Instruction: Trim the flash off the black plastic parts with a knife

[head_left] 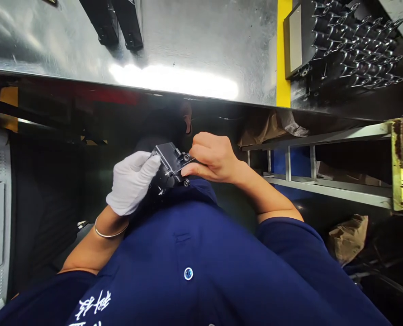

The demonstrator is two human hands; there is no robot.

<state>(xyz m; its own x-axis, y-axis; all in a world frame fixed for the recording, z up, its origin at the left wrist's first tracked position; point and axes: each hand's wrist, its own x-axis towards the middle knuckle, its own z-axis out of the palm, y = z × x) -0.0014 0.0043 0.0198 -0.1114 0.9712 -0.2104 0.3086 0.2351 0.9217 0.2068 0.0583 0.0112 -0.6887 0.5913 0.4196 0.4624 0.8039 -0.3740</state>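
A black box-shaped part [169, 153] with shiny metal fittings along its edge is held up in front of my chest. My left hand [130, 181], in a white glove, is closed on its left side with the thumb on top. The bare fingers of my right hand [215, 158] are curled at its right edge, thumb and forefinger pinching beside a round metal fitting [187, 158]. What exactly lies between those right fingertips is partly hidden. The underside of the part cannot be seen.
Ahead is a metal bench [201, 40] with two long black pieces [130, 27] and a yellow strip [283, 54]. Beyond the strip stand several black parts with ring-shaped ends [353, 45]. To the right are a pale metal frame [333, 190] and a crumpled brown paper bag [350, 237].
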